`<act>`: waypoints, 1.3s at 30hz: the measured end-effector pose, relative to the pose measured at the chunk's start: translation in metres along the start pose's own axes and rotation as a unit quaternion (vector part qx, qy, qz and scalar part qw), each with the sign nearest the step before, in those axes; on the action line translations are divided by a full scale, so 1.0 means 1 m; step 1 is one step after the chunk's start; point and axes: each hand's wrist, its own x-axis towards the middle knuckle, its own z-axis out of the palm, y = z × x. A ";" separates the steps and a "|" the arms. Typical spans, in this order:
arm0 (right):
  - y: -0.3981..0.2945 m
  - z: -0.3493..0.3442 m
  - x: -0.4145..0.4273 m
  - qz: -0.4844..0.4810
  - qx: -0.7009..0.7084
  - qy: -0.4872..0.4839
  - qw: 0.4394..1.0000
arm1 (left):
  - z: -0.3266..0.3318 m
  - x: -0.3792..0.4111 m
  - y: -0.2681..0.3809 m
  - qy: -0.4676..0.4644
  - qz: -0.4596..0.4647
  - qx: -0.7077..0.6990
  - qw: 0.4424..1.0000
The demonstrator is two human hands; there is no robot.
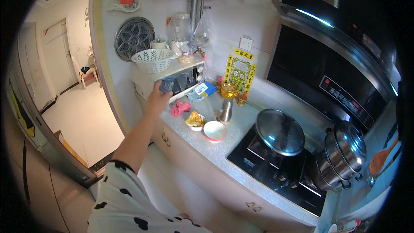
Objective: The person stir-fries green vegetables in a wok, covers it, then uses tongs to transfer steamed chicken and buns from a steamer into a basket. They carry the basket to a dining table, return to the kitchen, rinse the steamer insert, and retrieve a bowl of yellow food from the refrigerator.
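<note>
My left hand [159, 98] reaches out to the front of a white microwave oven [145, 82] on the countertop. Its thumb and a finger are spread around a crumpled, see-through bluish patch that looks like plastic film [166, 85]; whether they grip it is unclear. My right hand is out of view. Just right of the left hand lies a pink cloth [180, 108]. Beyond that stand a small bowl with yellowish food or wrapping [195, 120], a white bowl with a red outside [215, 131] and a metal shaker or bottle [225, 111]. A blue and silver packet [201, 91] rests against the microwave.
A white basket [153, 61] sits on the microwave. Golden bowl [229, 90] stands by the wall. On the black gas hob [255, 162] are a lidded wok [280, 132] and a tilted-looking steel steamer [339, 155], below a range hood [310, 81]. A doorway opens at left.
</note>
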 end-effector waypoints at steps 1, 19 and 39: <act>0.001 0.021 0.007 -0.054 -0.042 -0.011 0.998 | -0.008 0.032 -0.002 0.013 -0.017 0.031 0.999; -0.101 0.175 0.063 -0.017 -0.133 -0.086 0.987 | 0.007 0.347 -0.257 0.099 0.056 0.098 0.989; -0.271 -0.226 0.172 -0.298 -0.216 0.434 0.822 | -0.009 -0.111 0.057 -0.147 0.152 -0.343 0.915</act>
